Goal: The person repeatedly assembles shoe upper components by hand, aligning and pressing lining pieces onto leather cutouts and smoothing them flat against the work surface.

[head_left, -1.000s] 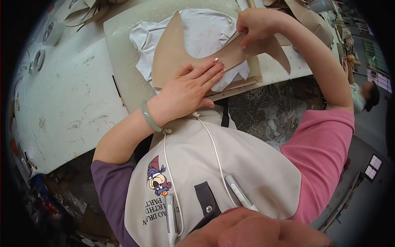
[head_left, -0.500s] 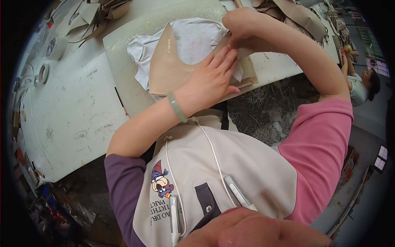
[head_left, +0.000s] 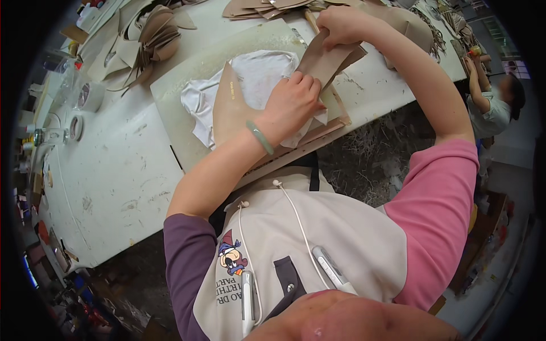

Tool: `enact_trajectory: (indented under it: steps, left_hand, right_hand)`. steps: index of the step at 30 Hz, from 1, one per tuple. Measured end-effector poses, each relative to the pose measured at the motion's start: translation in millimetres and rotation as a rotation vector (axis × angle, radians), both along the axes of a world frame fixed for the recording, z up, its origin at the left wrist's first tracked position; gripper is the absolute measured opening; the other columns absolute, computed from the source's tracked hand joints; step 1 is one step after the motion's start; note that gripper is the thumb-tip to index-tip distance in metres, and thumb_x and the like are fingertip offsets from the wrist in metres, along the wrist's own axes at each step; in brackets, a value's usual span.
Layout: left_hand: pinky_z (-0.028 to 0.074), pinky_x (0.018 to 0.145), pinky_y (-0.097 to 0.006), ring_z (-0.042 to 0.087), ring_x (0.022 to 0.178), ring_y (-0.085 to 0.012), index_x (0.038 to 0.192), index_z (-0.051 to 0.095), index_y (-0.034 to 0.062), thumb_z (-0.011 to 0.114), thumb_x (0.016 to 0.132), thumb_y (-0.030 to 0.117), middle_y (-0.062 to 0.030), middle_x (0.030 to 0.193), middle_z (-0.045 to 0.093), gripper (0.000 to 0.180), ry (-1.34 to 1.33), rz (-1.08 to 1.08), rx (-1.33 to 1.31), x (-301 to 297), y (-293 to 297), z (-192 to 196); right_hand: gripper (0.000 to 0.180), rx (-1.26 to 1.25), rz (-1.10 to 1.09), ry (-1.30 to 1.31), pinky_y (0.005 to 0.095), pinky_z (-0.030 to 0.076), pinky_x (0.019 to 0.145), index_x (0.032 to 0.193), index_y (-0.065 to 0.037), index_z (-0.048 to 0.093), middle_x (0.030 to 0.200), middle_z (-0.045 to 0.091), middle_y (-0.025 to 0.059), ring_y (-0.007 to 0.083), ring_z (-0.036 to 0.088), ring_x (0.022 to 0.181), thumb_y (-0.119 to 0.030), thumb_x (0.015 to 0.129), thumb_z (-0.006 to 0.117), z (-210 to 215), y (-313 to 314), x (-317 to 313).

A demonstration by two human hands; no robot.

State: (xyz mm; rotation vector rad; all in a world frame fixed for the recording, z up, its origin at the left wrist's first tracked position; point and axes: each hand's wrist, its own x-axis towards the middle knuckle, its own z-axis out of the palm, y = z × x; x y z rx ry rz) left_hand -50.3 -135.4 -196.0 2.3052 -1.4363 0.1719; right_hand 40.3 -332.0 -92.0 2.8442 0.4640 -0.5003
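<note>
White worktable [head_left: 114, 170], one tan leather piece [head_left: 227, 108], two hands: left hand [head_left: 290, 102], right hand [head_left: 341, 25]

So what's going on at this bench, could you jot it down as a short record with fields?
Left hand: pressed flat on a tan leather piece, green bangle on the wrist
Right hand: gripping the upper end of the same piece
Under the leather: white cloth on a board
Surface: white table
Nearby: stacks of tan cut pieces at the far edge, tape rolls to the left
Other people: one person at the right edge
</note>
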Motion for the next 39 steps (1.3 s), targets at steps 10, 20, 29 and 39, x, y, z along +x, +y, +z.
enact_trajectory:
  steps: [10, 20, 29, 39]
  left_hand:
    - [0.052, 0.07, -0.031, 0.062, 0.085, -0.0249, 0.11, 0.059, -0.001, 0.064, 0.079, 0.006, -0.0106, 0.092, 0.064, 0.033, 0.02, -0.022, -0.164, 2.4, 39.1, 41.5]
    - [0.047, 0.091, -0.029, 0.059, 0.106, -0.0164, 0.123, 0.052, -0.007, 0.054, 0.085, -0.012, -0.0129, 0.116, 0.061, 0.039, 1.029, 0.03, -1.153, -4.5, 128.7, 83.5]
    - [0.049, 0.086, -0.03, 0.061, 0.093, -0.0151, 0.114, 0.057, -0.0084, 0.066, 0.084, 0.001, -0.0099, 0.1, 0.065, 0.032, 0.962, 0.017, -1.217, -29.4, 125.9, 114.0]
    - [0.05, 0.079, -0.026, 0.062, 0.088, -0.013, 0.109, 0.059, -0.0047, 0.063, 0.085, -0.002, -0.0106, 0.101, 0.065, 0.024, 0.961, -0.252, -1.377, -16.7, 143.1, 122.2]
  right_hand:
    - [0.041, 1.298, -0.518, 0.26, 0.0182, 0.044, 0.052, 0.095, -0.007, 0.062, 0.081, 0.06, -0.0031, 0.0036, 0.053, 0.063, -0.047, 0.09, 0.056, 13.4, -44.7, -37.7]
    - [0.055, 2.265, -0.198, 0.618, 0.0324, 0.042, 0.094, 0.124, 0.001, 0.052, 0.114, 0.06, 0.0088, 0.0165, 0.055, 0.107, -0.032, 0.084, 0.069, -29.5, 106.9, -97.6]
    - [0.024, 1.802, 0.264, 0.027, 0.0289, 0.048, 0.078, 0.101, -0.003, 0.069, 0.095, 0.067, 0.0056, 0.0134, 0.061, 0.087, -0.012, 0.079, 0.074, 23.4, 114.3, -107.6]
    - [0.022, 1.707, 0.444, -0.414, 0.0297, 0.05, 0.07, 0.096, -0.002, 0.07, 0.093, 0.066, 0.0098, 0.0191, 0.064, 0.08, -0.002, 0.074, 0.074, 50.5, 155.6, -114.6]
